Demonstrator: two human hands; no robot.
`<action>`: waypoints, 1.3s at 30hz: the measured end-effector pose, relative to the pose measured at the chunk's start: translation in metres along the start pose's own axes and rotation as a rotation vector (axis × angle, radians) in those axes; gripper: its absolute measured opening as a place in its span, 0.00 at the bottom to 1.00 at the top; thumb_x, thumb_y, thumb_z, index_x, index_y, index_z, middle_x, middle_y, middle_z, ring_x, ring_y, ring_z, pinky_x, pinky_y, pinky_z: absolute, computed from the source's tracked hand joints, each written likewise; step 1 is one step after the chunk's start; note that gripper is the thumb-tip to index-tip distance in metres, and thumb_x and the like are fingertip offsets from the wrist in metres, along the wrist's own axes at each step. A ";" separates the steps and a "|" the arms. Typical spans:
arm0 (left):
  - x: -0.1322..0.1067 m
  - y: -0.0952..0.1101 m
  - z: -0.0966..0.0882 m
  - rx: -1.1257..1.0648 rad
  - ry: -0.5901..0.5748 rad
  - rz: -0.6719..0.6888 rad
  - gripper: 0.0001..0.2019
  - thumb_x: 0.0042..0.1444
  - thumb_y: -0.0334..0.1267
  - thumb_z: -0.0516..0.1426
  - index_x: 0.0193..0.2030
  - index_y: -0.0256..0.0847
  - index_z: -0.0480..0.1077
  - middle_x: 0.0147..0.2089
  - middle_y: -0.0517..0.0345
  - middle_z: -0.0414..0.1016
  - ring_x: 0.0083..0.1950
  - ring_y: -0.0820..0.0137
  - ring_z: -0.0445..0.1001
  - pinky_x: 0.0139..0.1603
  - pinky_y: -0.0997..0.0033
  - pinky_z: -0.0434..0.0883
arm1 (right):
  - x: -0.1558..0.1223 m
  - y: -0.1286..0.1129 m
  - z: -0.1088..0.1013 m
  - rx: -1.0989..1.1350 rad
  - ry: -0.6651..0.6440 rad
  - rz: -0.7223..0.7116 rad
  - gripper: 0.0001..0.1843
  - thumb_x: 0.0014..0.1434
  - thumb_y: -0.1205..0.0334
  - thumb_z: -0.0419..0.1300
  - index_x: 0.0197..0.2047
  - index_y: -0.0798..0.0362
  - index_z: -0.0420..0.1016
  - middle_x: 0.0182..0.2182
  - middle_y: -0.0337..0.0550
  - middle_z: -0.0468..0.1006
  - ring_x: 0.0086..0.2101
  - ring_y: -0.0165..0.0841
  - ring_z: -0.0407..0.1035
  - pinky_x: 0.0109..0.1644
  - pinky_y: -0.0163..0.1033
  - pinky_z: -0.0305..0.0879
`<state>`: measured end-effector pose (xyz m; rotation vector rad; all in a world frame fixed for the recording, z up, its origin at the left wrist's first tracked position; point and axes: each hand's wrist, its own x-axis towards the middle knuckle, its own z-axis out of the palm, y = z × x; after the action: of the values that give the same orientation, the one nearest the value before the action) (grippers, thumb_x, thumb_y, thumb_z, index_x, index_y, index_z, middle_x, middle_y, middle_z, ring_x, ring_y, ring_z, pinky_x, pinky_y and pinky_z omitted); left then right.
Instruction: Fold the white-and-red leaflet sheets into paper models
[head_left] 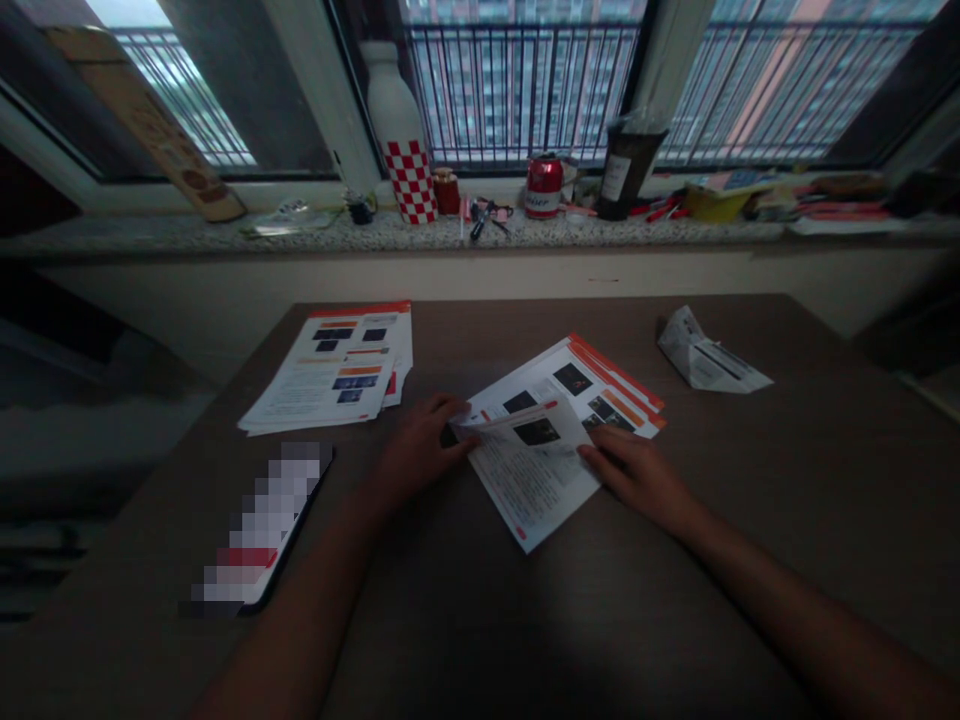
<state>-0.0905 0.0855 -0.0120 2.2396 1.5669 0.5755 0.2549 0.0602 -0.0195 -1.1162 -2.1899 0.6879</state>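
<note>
In the middle of the worktop (750,560), two bare hands meet a printed sheet (529,490) that lies aslant, its near corner pointing toward the person. The left hand (427,445) comes in from the lower left, its fingers and thumb pinching the sheet's left corner, which looks slightly raised. The right hand (630,468) reaches in from the lower right, palm down with fingers bent, the fingertips at the sheet's right edge; whether they pinch it or only rest there, I cannot tell. Both forearms slope inward.

Just beyond, orange-edged papers (592,385) lie fanned, partly covered by the sheet. A paper stack (319,375) sits at the far left, with a phone (266,520), its screen blurred out, nearer the person and close beside the left forearm. Toward the far right stands a folded paper (705,358), well apart from the right hand. Behind the worktop, the windowsill (285,240) carries a checkered bottle (409,160), a red can (544,188), a dark cup (628,165) and a yellow container (716,205) among clutter.
</note>
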 end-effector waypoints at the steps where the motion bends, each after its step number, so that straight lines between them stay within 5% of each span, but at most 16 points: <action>1: 0.001 0.000 0.000 0.000 0.007 -0.006 0.20 0.64 0.46 0.62 0.61 0.44 0.73 0.61 0.48 0.73 0.62 0.54 0.75 0.65 0.51 0.71 | 0.000 0.000 0.000 0.002 0.006 0.006 0.15 0.76 0.55 0.52 0.44 0.49 0.77 0.36 0.45 0.80 0.37 0.37 0.76 0.40 0.42 0.73; 8: 0.004 -0.002 -0.001 -0.043 0.077 -0.061 0.12 0.68 0.40 0.56 0.54 0.42 0.74 0.56 0.48 0.75 0.60 0.56 0.75 0.64 0.53 0.71 | 0.000 0.006 -0.002 0.012 0.070 0.050 0.16 0.76 0.51 0.52 0.40 0.48 0.76 0.35 0.44 0.79 0.36 0.38 0.75 0.39 0.42 0.71; 26: 0.015 -0.028 0.013 -0.049 0.109 -0.186 0.11 0.61 0.41 0.62 0.49 0.42 0.77 0.53 0.49 0.73 0.57 0.55 0.75 0.63 0.51 0.71 | 0.004 0.016 -0.002 0.082 0.156 0.250 0.23 0.72 0.42 0.54 0.35 0.50 0.78 0.29 0.42 0.78 0.31 0.38 0.72 0.35 0.41 0.65; 39: 0.017 -0.011 0.012 0.025 0.122 -0.228 0.08 0.63 0.41 0.60 0.44 0.41 0.77 0.51 0.48 0.73 0.56 0.54 0.74 0.61 0.52 0.70 | 0.005 0.027 -0.004 0.183 0.236 0.460 0.25 0.68 0.38 0.56 0.33 0.51 0.76 0.28 0.43 0.78 0.30 0.39 0.72 0.32 0.40 0.65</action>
<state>-0.0882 0.1042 -0.0254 2.0389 1.8676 0.6392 0.2698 0.0792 -0.0335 -1.5332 -1.6497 0.8784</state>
